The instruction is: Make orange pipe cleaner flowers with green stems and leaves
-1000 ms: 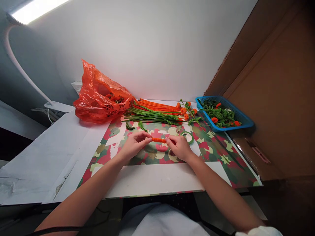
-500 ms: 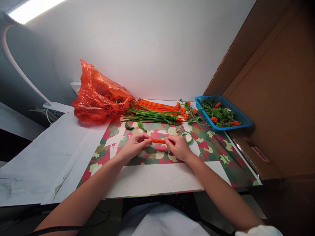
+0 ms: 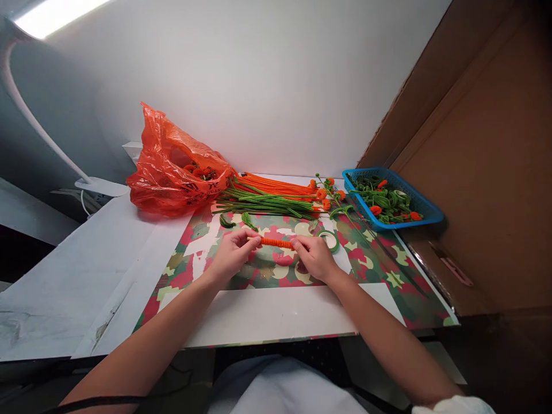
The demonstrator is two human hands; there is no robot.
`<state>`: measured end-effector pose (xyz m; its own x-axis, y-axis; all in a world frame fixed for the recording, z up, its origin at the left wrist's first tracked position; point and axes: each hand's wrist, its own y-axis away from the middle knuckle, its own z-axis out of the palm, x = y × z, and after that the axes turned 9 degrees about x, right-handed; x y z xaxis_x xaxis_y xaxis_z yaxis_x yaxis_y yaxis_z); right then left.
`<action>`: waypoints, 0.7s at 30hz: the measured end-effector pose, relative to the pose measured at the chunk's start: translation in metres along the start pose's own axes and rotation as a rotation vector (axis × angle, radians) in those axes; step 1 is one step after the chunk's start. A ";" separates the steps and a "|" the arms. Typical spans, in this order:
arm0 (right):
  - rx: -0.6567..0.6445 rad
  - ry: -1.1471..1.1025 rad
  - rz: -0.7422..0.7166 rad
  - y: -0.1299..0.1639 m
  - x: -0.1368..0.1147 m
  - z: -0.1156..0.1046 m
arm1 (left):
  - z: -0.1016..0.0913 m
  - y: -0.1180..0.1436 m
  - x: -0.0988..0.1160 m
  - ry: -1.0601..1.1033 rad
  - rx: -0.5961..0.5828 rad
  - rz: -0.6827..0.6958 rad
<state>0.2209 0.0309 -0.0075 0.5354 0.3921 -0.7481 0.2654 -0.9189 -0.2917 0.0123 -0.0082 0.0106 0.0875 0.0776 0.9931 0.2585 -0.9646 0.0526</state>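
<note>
An orange coiled pipe cleaner is stretched level between my two hands, above the patterned mat. My left hand pinches its left end between thumb and fingers. The other end is gripped by my right hand, whose fingers are curled round it. Just beyond my right hand lies a roll of green tape. Two small green fuzzy leaves, one dark and curved and one lighter, rest past my left hand. Behind them are bundles of green pipe cleaners and orange pipe cleaners.
A red plastic bag with orange pieces inside stands at the back left. On the right, a blue basket holds green leaves and orange flowers. A stem of orange flowers lies before it. A lamp rises at left.
My hands have moved slightly apart, and more of the orange coil shows between them. The coil sits a little higher in the picture.
</note>
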 end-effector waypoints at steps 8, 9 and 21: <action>0.007 -0.040 -0.015 -0.003 0.004 -0.004 | -0.003 -0.003 0.002 0.064 0.020 -0.046; -0.003 -0.050 -0.021 -0.003 0.003 -0.004 | -0.003 -0.003 0.002 0.065 0.016 -0.043; -0.035 -0.447 0.304 -0.004 0.008 0.003 | -0.003 -0.005 -0.002 0.039 0.041 0.016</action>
<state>0.2218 0.0378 -0.0137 0.2009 0.0458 -0.9785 0.1824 -0.9832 -0.0085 0.0076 -0.0041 0.0086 0.0542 0.0515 0.9972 0.2963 -0.9545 0.0332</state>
